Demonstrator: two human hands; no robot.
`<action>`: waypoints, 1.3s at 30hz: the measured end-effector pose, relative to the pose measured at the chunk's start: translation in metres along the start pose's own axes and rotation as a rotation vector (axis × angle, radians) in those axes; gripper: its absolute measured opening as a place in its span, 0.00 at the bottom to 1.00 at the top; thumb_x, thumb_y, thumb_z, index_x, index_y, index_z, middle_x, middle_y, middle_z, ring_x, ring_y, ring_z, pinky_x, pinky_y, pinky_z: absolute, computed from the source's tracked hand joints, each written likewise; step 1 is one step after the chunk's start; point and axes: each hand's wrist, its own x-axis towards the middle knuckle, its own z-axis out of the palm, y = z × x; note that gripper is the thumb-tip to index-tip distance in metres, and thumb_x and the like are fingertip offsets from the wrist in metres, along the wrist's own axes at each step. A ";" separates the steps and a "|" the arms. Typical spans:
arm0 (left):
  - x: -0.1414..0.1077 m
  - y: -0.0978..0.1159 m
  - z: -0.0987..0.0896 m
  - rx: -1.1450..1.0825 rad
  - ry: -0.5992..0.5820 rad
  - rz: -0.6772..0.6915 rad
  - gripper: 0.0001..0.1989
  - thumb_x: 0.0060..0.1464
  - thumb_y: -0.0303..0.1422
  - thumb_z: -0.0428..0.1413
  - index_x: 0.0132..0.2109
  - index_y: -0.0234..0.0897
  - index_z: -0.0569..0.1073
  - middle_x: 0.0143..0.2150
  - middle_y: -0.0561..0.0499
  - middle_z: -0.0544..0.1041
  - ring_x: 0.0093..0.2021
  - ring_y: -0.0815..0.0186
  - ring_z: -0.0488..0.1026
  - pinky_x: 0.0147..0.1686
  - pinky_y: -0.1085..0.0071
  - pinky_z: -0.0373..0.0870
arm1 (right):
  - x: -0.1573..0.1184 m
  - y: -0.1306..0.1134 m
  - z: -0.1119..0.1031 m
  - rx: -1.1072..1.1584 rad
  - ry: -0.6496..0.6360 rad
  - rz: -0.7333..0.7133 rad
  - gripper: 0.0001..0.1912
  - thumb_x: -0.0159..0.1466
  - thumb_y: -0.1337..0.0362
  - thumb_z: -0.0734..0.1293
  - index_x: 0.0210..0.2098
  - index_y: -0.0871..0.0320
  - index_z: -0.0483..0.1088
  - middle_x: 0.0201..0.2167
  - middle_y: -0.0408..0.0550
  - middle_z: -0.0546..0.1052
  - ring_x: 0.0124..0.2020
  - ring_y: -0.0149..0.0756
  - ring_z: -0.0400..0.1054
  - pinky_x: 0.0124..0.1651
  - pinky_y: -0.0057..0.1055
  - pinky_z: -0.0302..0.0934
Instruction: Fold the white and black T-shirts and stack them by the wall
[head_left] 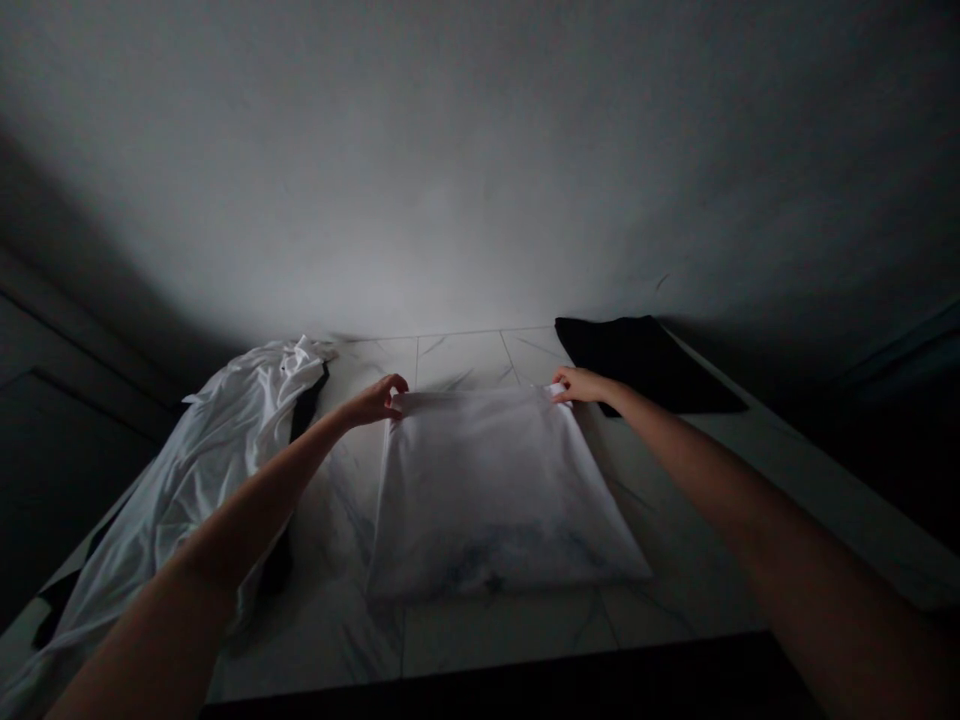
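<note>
A white folded garment, perhaps a shirt (487,480), lies flat in a near-rectangle on the marble-patterned surface. Along its near part runs a dark, smudgy print. My left hand (380,398) pinches the far left corner of the cloth between thumb and fingers. At the far right corner, my right hand (577,385) grips the fabric in the same way. The far edge is stretched fairly straight between both hands.
A rumpled heap of white clothing (247,430) with black cloth beneath lies along the left side. At the back right rests a flat, folded black cloth (649,362). A pale wall (450,180) rises behind the tiled surface (480,640).
</note>
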 end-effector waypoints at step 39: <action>-0.230 0.094 0.134 0.252 0.285 0.065 0.33 0.64 0.45 0.45 0.73 0.54 0.46 0.74 0.49 0.52 0.72 0.50 0.52 0.66 0.49 0.58 | -0.242 -0.045 0.133 0.035 0.342 -0.094 0.31 0.69 0.52 0.58 0.70 0.49 0.55 0.71 0.51 0.54 0.72 0.45 0.47 0.71 0.49 0.47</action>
